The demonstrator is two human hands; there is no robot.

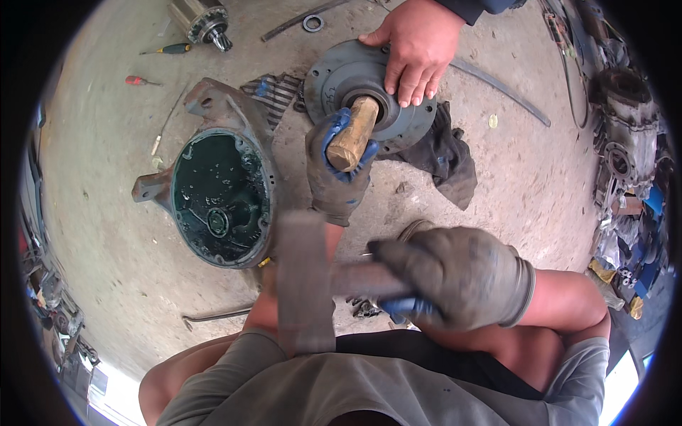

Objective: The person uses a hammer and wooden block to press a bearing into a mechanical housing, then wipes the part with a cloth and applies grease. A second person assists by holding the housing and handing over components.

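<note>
In a grey, blue-marked work glove, my left hand (341, 165) grips a short wooden block (354, 134). The block's far end sits in the central bore of a round grey metal flange (341, 85), which lies on dark cloth. My gloved right hand (461, 277) is closed around the handle of a hammer (303, 282), whose blurred head is near my torso, left of that hand. Another person's bare hand (421, 53) rests on the flange's upper right side. Left of the flange stands an open metal housing (221, 199), dark and oily inside.
A splined shaft assembly (200, 21), a metal ring (313, 23), a green-and-yellow screwdriver (173, 49) and a red-handled screwdriver (139, 81) lie on the concrete floor. A crumpled dark rag (453, 175) is beside the flange. A metal gearbox casing (626, 128) and clutter line the right edge.
</note>
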